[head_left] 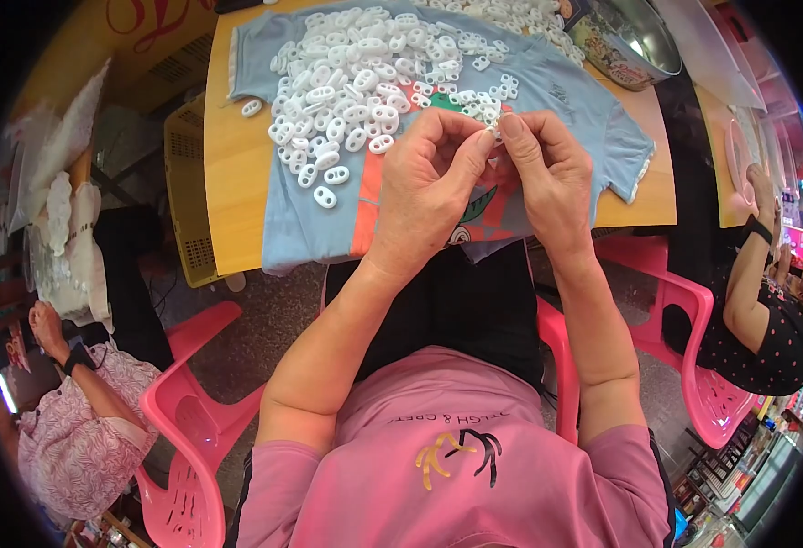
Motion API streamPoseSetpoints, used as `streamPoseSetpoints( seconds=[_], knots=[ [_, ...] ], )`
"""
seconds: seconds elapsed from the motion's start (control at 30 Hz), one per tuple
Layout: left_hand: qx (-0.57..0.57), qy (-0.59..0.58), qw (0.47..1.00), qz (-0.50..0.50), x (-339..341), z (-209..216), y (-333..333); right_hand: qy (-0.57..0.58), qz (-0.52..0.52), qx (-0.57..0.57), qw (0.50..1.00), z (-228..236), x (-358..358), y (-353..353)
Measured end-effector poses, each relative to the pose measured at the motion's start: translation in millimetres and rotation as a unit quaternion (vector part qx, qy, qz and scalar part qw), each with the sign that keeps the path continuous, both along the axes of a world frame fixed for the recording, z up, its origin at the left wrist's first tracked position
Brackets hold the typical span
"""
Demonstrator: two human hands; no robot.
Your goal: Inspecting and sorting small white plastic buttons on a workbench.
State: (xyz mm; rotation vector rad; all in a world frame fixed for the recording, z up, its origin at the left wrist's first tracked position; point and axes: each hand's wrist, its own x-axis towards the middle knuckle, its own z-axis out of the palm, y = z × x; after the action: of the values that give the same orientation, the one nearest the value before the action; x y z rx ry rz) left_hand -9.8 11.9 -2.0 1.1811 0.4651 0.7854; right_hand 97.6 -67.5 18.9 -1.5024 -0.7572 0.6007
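My left hand (429, 183) and my right hand (552, 169) meet over the near part of a table, thumbs and forefingers pinched close together. Between the fingertips a small white plastic piece (496, 133) shows in part; the fingers hide most of it. Just beyond the fingertips lies a cluster of small white plastic parts (474, 99). Left of that spreads a big heap of white oval plastic pieces with two holes (351, 78), a few lying loose at its near edge. The pieces rest on a light blue T-shirt (314, 228) with an orange and green print.
The wooden table (237, 210) carries the T-shirt. A round metal tin (634, 46) stands at the far right, near another white heap (511, 16). A yellow crate (191, 183) is left of the table. People on pink chairs (205, 411) sit at both sides.
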Motion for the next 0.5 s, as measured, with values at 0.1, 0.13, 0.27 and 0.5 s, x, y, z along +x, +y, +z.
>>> streamPoseSetpoints(
  seconds=[0.1,0.13,0.27,0.5],
  knots=[
    [0.012,0.003,1.0,0.004,1,-1,-1,-0.108,0.008,0.01,0.994,-1,4,0],
    [0.014,-0.002,1.0,0.007,1,0,-2,-0.108,0.008,0.01,0.994,-1,6,0],
    [0.008,0.008,1.0,-0.002,0,0,-1,-0.31,0.026,0.035,0.95,-2,18,3],
    [0.007,0.008,1.0,-0.007,-1,-2,0,-0.341,0.066,0.046,0.936,-4,19,4]
  ],
)
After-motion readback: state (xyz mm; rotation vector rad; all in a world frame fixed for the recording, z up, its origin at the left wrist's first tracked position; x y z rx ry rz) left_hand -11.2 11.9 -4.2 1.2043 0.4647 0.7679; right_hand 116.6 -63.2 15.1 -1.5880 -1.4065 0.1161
